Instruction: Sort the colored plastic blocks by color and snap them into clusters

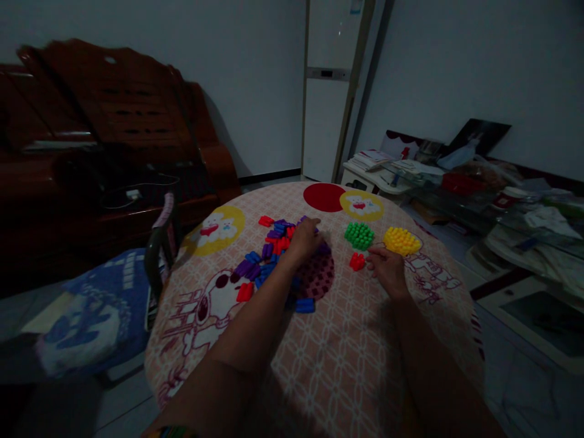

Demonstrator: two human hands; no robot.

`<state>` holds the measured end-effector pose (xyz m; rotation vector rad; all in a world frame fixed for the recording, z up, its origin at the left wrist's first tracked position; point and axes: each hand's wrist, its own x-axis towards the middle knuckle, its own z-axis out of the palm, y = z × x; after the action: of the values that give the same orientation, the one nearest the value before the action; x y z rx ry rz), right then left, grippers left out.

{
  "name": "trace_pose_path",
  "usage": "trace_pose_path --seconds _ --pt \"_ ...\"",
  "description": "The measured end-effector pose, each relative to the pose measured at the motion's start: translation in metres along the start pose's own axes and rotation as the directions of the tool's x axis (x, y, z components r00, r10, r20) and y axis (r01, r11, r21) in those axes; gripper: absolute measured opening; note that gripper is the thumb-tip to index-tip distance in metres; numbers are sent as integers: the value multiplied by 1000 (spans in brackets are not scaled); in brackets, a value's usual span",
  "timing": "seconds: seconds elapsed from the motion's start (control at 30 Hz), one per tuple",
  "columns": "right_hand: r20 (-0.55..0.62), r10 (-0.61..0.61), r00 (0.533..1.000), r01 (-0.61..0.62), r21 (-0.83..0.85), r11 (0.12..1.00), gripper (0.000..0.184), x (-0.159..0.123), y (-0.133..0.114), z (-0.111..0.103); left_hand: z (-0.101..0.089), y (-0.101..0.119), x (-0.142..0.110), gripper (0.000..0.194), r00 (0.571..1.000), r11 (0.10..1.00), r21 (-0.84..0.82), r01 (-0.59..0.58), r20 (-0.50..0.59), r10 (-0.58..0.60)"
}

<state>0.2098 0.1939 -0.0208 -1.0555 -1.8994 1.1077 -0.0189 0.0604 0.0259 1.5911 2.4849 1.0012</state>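
Observation:
A loose heap of small plastic pieces in blue, purple and red (277, 245) lies on the round table, left of the middle. My left hand (305, 240) bends down over the heap's right side, its fingers drawn together; whatever is in them is hidden. Further right, a small red cluster of pieces (357, 261) stands by the fingertips of my right hand (387, 266). That hand is loosely bent, fingers a little apart, with nothing visible in it. Beyond it are a tightly packed green cluster (359, 235) and a larger yellow cluster (401, 241). One blue piece (305, 305) lies apart near my left forearm.
A patterned pink cloth (337, 359) covers the table. To the left stand a chair with a blue cover (109, 310) and a wooden sofa (137, 115). A cluttered glass-topped cabinet (456, 201) runs along the right. A tall white appliance (326, 121) is behind.

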Motion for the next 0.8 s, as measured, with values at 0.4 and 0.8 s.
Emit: trace_pose_path --seconds 0.4,0.8 --pt "-9 -31 999 31 -30 999 35 2 8 3 -49 -118 1 55 905 873 246 421 -49 -423" --pt "-48 -20 999 21 24 1000 36 -2 -1 2 -58 -113 -5 24 843 851 122 511 -267 -468"
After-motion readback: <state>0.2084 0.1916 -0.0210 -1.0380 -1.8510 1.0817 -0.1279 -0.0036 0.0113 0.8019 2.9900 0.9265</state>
